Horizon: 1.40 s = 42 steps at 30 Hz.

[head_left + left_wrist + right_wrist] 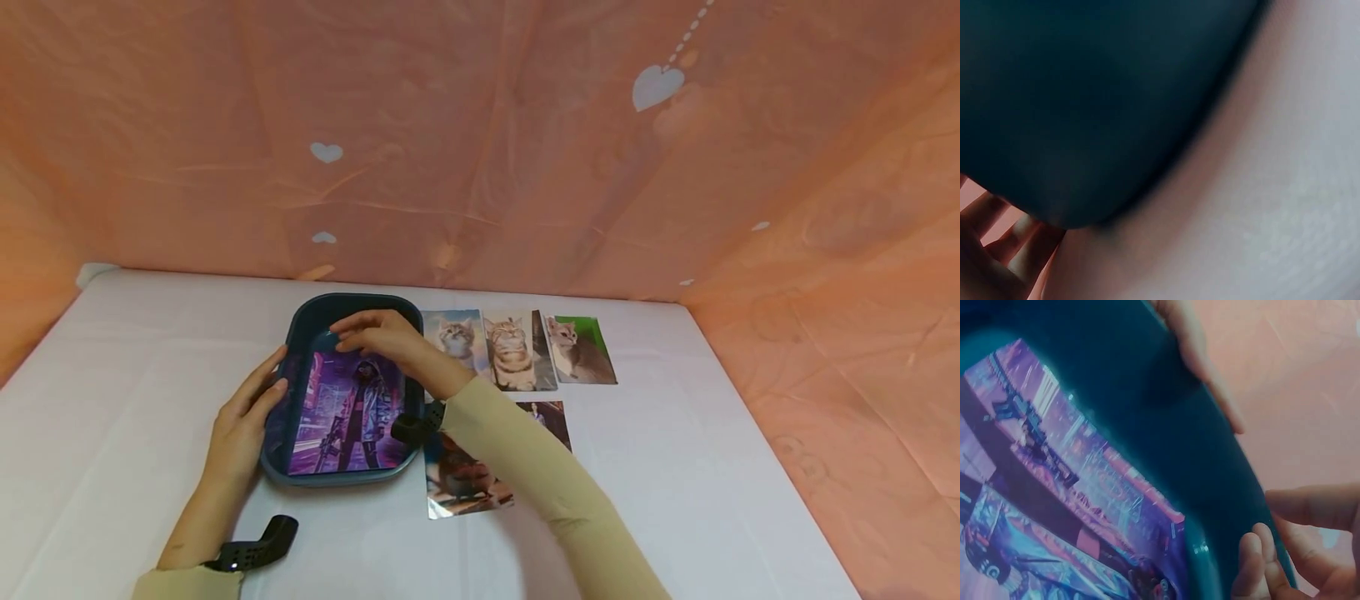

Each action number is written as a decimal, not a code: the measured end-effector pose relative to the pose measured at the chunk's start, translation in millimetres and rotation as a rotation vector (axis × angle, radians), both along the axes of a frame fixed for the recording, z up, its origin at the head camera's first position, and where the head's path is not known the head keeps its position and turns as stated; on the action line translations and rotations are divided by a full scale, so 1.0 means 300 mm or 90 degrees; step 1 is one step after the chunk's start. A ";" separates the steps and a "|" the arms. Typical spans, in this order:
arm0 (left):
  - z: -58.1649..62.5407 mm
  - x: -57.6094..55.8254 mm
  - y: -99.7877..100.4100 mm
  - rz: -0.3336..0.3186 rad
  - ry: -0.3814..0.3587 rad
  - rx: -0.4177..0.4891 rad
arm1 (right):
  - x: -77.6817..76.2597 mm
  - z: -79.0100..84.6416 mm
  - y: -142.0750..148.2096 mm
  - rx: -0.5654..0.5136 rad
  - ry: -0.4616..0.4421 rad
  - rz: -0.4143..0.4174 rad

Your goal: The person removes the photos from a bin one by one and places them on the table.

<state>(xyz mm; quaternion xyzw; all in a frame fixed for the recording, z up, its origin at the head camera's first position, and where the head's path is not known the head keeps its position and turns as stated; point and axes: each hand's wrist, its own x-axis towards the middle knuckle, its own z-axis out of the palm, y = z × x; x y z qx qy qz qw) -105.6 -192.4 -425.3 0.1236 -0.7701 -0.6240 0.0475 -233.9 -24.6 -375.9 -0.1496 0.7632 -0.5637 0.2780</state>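
Note:
A dark teal tray [341,481] lies on the white table, holding a purple picture [337,417] of a hooded figure with a rifle. My left hand [240,425] touches the tray's left side, fingers extended along the outer wall and thumb tip at the rim. In the left wrist view, its fingers [1025,244] are partly hidden behind the tray's blurred wall. Over the tray's far half hovers my right hand [390,337], with relaxed, slightly bent fingers and nothing visible between them. Its fingertips [1250,556] appear near the tray's edge in the right wrist view.
Right of the tray lie cat pictures: a kitten [456,333], a striped cat [512,354] and a cat on green [577,354]. Nearer me, a dark picture [468,483] and another [555,417] are partly covered by my right sleeve. An orange cloth [480,167] hangs behind.

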 end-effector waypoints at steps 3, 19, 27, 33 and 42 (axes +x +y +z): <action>0.000 0.001 0.002 0.000 0.002 0.003 | -0.006 -0.018 -0.004 0.033 0.007 0.006; -0.004 -0.001 -0.001 -0.005 0.002 -0.001 | -0.016 -0.056 -0.020 0.164 0.080 0.004; -0.004 0.000 -0.001 -0.005 0.015 0.015 | -0.013 -0.052 -0.026 0.220 0.141 0.038; -0.001 0.002 0.000 -0.006 0.020 0.014 | -0.011 -0.045 -0.027 0.272 0.171 0.054; -0.004 0.003 0.000 -0.008 0.016 0.006 | -0.017 -0.051 -0.025 0.306 0.206 0.068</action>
